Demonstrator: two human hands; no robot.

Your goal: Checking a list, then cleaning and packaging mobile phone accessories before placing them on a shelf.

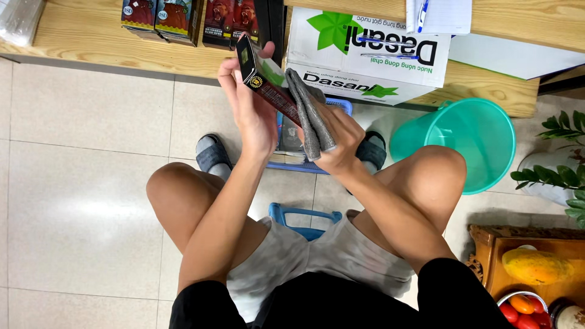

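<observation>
Dark box [268,85], slim and red-edged, clasped upright in the left hand [253,116], fingers closed round its back. Grey cloth [311,119] pinched shut in the right hand [341,146], pressed against the box's side. Beneath both, a blue basket [304,161] on the tiled floor. Beyond, a white carton [365,55] on the wooden worktop [85,36]; to the right, a teal bucket [469,143].

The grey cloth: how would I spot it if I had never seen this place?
Find the big white cardboard box on the low wooden shelf. Just below it, the seated person's right hand grips the grey cloth, pressed against a slim dark box held in the left hand. It is the only soft, folded thing there; the boxes are stiff.
</observation>
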